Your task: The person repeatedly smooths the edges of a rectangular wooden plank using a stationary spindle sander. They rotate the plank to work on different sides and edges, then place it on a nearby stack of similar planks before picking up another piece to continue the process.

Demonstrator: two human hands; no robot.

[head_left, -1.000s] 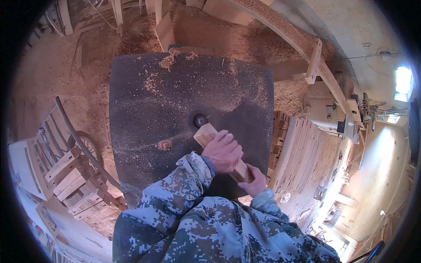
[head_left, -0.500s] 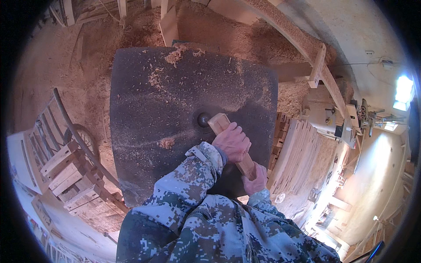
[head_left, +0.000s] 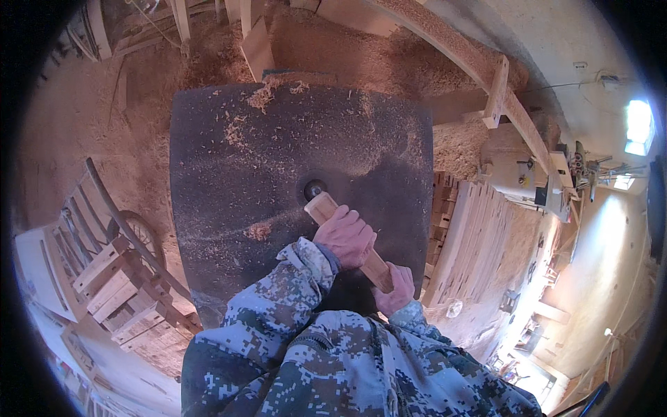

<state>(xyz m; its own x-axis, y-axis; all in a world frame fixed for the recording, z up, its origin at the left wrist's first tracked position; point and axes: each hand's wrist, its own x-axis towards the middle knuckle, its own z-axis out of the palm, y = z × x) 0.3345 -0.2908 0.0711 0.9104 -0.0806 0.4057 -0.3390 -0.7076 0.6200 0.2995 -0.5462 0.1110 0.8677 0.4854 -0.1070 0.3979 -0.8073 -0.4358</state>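
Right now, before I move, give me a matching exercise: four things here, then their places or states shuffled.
1. Left hand
2. Right hand
3. Dark tabletop
4. Spoked wheel

A. Left of the tabletop
B. On the wooden block, nearer the jacket
C. Strewn with shavings
D. On the wooden block, nearer the round fitting

Pairs: 1-D; 2-B; 3-C; 4-A

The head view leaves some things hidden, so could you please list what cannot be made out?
In the head view:
- Block, underside: turned away from camera
- Block, near end: covered by right hand
- Left hand, palm: hidden by its back
- Fitting, detail: too small and dark
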